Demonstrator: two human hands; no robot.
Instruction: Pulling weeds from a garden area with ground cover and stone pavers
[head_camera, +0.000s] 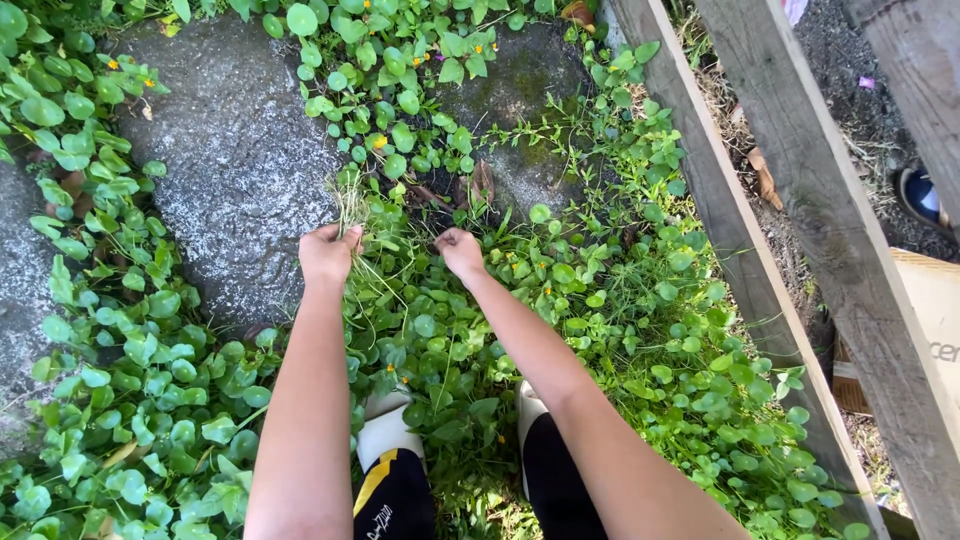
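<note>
Head view: both arms reach straight down; left hand fisted around a tuft of grass beside the stone slab; right hand clenched in round-leaved weeds, near shoes.

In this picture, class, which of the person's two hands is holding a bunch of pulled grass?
The left hand: its closed fingers grip a tuft of grass over the grey stone. The right hand is down among the leaves.

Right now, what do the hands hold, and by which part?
The left hand grips a bunch of grass by its lower stems. The right hand pinches low weeds.
</note>
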